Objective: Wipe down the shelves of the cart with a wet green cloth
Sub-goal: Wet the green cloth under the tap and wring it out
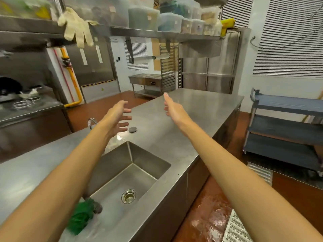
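A crumpled green cloth (81,217) lies in the steel sink (148,158), at its near left corner, partly hidden under my left forearm. Both my arms stretch forward above the counter. My left hand (118,117) hangs over the counter beyond the sink with fingers spread and holds nothing. My right hand (172,109) is also held out with straight fingers, empty. The grey three-shelf cart (286,126) stands on the floor at the right, well away from both hands.
A tap (91,122) and a round sink plug (133,129) sit behind the sink on the steel counter (201,109). Overhead is a shelf (139,33) with plastic boxes and a hanging glove (76,27). The wet red floor (209,212) has a metal drain grate (260,172).
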The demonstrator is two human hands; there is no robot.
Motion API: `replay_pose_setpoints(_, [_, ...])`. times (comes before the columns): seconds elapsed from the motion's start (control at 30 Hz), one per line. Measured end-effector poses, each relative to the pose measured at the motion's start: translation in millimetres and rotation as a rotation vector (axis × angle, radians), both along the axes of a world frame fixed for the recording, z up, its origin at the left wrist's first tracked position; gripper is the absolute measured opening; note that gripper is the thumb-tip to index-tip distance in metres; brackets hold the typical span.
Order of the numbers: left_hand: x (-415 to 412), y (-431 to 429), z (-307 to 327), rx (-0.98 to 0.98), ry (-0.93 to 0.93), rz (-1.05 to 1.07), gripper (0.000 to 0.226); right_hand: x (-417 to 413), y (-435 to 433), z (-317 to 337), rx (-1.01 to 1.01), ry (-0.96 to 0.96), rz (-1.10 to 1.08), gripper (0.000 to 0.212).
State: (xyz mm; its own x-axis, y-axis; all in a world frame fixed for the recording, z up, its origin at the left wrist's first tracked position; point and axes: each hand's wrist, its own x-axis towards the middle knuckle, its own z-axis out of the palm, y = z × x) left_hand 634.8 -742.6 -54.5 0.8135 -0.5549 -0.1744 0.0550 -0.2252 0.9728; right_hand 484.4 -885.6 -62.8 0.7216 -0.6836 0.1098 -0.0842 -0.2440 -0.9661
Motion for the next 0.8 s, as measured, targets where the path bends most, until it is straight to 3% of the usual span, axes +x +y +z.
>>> replay_pose_setpoints(0.37, [87.0,-46.2,-14.0,0.017,-0.004,0.168,0.046,110.1,-59.0,-5.8,0.003,0.022,0.184,0.086])
replay_pose_setpoints(0.5, [100.5,-53.3,-30.8,0.02,-0.013,0.193,0.044,138.1,-69.3,-15.5,-0.054,0.025,0.261,0.067])
replay_pose_setpoints(0.8, [117.0,-12.4,-79.8,0.078,0.02,0.363,0.043,185.9,-47.3,-54.3,-0.042,0.113,0.423,0.064])
